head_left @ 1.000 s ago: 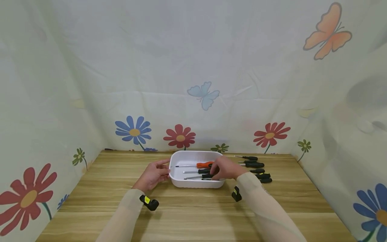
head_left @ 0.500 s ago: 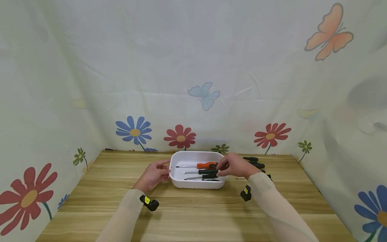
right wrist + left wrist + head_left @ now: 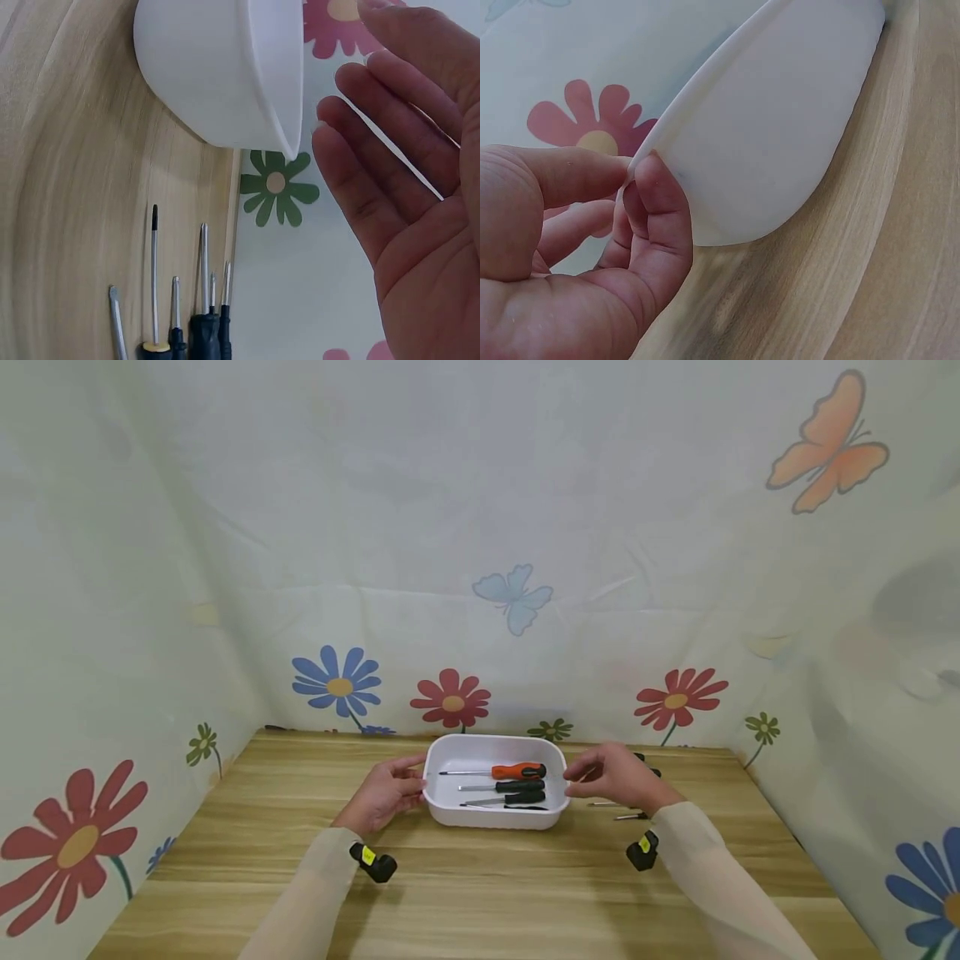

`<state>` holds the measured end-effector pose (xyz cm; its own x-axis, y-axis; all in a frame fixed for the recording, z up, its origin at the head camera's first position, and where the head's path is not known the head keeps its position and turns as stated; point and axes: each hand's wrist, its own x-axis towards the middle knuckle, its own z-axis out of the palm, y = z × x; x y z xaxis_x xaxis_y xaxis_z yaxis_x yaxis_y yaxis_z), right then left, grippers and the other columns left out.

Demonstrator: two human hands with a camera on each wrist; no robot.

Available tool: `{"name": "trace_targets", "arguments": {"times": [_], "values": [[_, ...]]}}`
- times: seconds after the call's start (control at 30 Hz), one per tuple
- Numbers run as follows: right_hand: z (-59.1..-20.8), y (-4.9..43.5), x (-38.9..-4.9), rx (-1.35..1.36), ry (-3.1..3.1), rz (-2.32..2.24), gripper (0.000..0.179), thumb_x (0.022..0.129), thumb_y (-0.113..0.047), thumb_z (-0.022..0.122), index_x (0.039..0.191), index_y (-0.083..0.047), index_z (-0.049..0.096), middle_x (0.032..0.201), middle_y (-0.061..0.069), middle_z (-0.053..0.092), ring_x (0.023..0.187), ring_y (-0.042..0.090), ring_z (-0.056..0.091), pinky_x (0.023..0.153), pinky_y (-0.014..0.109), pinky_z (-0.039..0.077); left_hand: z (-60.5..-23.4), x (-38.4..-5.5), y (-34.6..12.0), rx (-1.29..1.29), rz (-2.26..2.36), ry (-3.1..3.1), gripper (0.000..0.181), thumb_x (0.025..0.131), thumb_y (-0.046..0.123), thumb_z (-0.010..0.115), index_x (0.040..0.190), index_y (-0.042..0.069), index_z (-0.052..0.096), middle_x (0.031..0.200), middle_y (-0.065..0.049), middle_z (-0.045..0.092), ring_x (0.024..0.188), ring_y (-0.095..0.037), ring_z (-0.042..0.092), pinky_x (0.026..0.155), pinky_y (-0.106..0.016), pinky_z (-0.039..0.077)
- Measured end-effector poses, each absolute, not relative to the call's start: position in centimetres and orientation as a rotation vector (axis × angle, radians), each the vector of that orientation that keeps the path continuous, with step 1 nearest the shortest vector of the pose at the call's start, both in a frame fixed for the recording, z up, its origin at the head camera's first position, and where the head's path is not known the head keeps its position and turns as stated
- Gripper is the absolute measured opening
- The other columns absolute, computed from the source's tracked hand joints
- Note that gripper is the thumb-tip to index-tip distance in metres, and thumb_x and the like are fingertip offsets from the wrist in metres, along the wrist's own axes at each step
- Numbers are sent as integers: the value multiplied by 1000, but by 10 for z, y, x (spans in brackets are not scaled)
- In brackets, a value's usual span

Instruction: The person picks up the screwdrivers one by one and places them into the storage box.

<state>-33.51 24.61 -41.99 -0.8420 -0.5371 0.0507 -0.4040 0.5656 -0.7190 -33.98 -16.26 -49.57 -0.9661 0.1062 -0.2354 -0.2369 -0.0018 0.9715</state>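
Observation:
A white plastic container point(image 3: 491, 817) stands on the table with several screwdrivers lying in it. One has an orange handle point(image 3: 517, 771); beside it are black-handled screwdrivers point(image 3: 521, 786) and a thin dark one point(image 3: 525, 807). My left hand point(image 3: 381, 795) pinches the container's left rim between thumb and fingers, as the left wrist view shows closely. At the right rim, my right hand point(image 3: 621, 777) hovers with relaxed fingers and holds nothing. In the right wrist view a small gap separates its fingertips point(image 3: 324, 135) from the rim.
To the right of the container, several more screwdrivers point(image 3: 155, 281) lie side by side on the wooden table point(image 3: 465, 893), partly hidden by my right arm in the head view. A flower-printed curtain point(image 3: 390, 527) encloses the table at the back and sides.
My right hand has moved right, out of the container and away from the black handles to just beyond its right rim. My left hand keeps its hold.

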Motion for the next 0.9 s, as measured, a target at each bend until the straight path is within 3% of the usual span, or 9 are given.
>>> {"name": "trace_targets", "arguments": {"times": [0.23,0.4,0.53,0.73,0.9], "values": [[-424,261,-331,-747,2630,-1281,29,86,-24,84,111,-11,79,111,14,77,94,28,73,79,26,60,-496,-340,-163,-142,2068,2028,57,97,-4,63,150,13,54,127,-26,56,87,-23,64,88,-38,61],[-430,276,-329,-794,2629,-1374,28,86,-19,83,112,-11,78,111,11,77,95,26,74,80,24,60,-497,-339,-162,-139,2079,2022,56,97,-4,63,149,13,55,122,-23,58,85,-22,64,87,-38,61],[-435,290,-325,-792,2674,-1407,28,86,-21,83,113,-12,78,112,10,76,96,21,73,83,24,59,-497,-338,-163,-134,2090,2020,56,97,-5,62,150,11,54,120,-22,58,85,-22,64,86,-38,61],[-440,308,-319,-705,2748,-1380,31,86,-28,84,114,-16,78,114,7,76,101,26,72,84,24,58,-499,-338,-164,-141,2090,2017,56,97,-4,62,149,13,54,123,-24,57,86,-23,64,84,-36,61],[-446,322,-314,-646,2763,-1378,31,86,-29,83,114,-16,77,114,6,75,99,13,73,83,22,59,-501,-340,-163,-144,2097,2010,55,98,-3,63,150,13,54,126,-25,56,87,-23,64,81,-33,61]]}}
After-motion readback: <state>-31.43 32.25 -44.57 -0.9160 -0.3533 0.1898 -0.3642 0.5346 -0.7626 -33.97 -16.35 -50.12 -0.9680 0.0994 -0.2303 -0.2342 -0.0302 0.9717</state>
